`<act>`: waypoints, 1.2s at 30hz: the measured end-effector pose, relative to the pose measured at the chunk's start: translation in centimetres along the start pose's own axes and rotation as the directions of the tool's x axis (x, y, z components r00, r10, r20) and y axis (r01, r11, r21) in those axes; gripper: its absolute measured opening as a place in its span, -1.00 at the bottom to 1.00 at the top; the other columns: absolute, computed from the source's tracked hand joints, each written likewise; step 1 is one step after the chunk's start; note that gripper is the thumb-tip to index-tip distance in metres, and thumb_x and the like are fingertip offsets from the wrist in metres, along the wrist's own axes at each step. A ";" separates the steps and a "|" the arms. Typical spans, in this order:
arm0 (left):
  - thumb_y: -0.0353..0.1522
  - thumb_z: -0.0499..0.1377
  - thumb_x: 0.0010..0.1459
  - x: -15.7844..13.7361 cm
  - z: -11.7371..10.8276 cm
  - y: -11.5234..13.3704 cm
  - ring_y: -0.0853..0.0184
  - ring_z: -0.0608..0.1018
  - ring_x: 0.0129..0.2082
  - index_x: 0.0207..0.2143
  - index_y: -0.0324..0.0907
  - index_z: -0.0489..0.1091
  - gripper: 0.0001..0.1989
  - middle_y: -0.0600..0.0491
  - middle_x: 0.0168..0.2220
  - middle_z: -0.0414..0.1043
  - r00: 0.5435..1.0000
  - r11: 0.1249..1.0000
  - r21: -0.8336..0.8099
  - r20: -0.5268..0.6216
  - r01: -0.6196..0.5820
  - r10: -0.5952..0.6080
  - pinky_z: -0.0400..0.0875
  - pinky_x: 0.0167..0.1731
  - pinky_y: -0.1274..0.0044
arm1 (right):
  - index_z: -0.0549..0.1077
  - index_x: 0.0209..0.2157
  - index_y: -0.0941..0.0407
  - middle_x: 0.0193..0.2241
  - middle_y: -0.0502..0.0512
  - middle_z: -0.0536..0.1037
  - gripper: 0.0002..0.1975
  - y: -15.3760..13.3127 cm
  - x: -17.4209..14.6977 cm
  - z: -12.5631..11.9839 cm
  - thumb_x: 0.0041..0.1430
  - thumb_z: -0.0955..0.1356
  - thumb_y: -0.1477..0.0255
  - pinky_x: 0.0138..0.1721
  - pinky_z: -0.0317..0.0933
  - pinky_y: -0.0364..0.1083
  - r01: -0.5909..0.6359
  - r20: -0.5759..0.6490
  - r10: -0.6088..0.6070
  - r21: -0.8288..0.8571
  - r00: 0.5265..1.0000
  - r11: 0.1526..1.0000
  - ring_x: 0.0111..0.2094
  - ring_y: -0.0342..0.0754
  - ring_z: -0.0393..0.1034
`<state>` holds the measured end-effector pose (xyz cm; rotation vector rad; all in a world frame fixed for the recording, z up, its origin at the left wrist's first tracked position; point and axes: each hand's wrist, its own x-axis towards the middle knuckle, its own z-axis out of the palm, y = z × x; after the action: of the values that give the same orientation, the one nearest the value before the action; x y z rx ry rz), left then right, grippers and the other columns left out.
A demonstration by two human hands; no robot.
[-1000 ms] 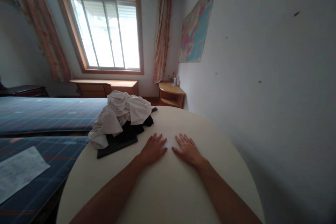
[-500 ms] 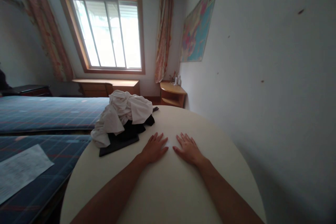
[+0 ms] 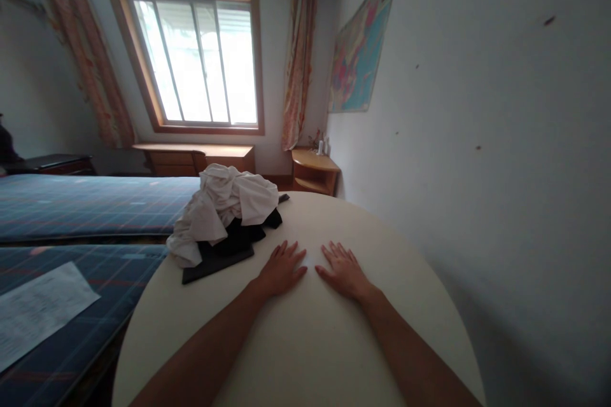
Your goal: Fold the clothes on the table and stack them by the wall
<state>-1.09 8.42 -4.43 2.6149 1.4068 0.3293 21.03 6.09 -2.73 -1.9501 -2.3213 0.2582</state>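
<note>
My left hand (image 3: 282,271) lies flat on a cream round table (image 3: 305,343), fingers spread and holding nothing. Beside it, a short gap away, my right hand (image 3: 344,271) rests palm down on the same tabletop, also with its fingers apart. To the left of my left hand is a crumpled heap of white cloth (image 3: 238,197). Black cloth (image 3: 233,238) shows underneath that heap, and a flat dark grey piece (image 3: 217,265) sticks out at the bottom; what it is I cannot tell.
Blue plaid mattresses (image 3: 95,203) stand left of the table, with a printed paper sheet (image 3: 45,311) on the nearer one. A white wall (image 3: 501,203) with a map (image 3: 363,44) runs along the right. A wooden desk (image 3: 224,151) and corner shelf (image 3: 315,162) stand at the back.
</note>
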 end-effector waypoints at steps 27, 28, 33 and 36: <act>-0.29 0.08 0.13 1.5 -9.6 -9.6 -0.06 -0.01 0.36 0.31 -0.34 0.07 -0.29 -0.24 0.33 0.04 0.471 0.913 -0.213 -0.802 0.349 -0.368 -0.05 0.31 0.15 | 0.03 0.37 0.09 0.39 0.19 -0.09 -0.23 0.6 0.4 0.6 0.27 0.09 -0.05 0.33 -0.40 0.13 0.011 -0.011 -0.011 0.017 1.000 1.000 0.40 0.13 -0.29; -0.29 0.07 0.14 1.5 -9.7 -9.2 -0.04 -0.03 0.37 0.32 -0.33 0.05 -0.29 -0.23 0.34 0.01 0.485 0.927 -0.195 -0.807 0.321 -0.338 -0.07 0.31 0.15 | 0.03 0.37 0.08 0.39 0.18 -0.09 -0.23 0.6 0.3 0.6 0.27 0.09 -0.06 0.33 -0.40 0.13 0.010 -0.012 -0.010 0.020 1.000 1.000 0.40 0.13 -0.29; -0.32 0.01 0.22 1.0 -10.9 -6.0 0.07 -0.10 0.40 0.34 -0.24 -0.02 -0.34 -0.14 0.38 -0.06 0.573 0.988 -0.033 -0.812 0.148 -0.113 -0.10 0.33 0.18 | 0.02 0.37 0.08 0.40 0.18 -0.09 -0.23 0.4 0.1 0.2 0.27 0.10 -0.05 0.33 -0.39 0.13 0.009 0.000 -0.009 0.024 1.000 1.000 0.40 0.13 -0.31; -0.36 -0.03 0.26 0.6 -11.7 -3.1 0.12 -0.14 0.41 0.34 -0.19 0.02 -0.41 -0.07 0.36 0.01 0.644 0.997 0.065 -0.764 0.028 0.032 -0.13 0.34 0.19 | 0.03 0.36 0.08 0.39 0.17 -0.09 -0.24 0.4 0.1 0.1 0.27 0.10 -0.05 0.33 -0.40 0.14 0.010 0.002 -0.011 0.029 1.000 1.000 0.40 0.13 -0.31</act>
<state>-6.39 10.98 6.15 2.6215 1.6155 1.5814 21.39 6.20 -2.87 -1.9247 -2.3150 0.2912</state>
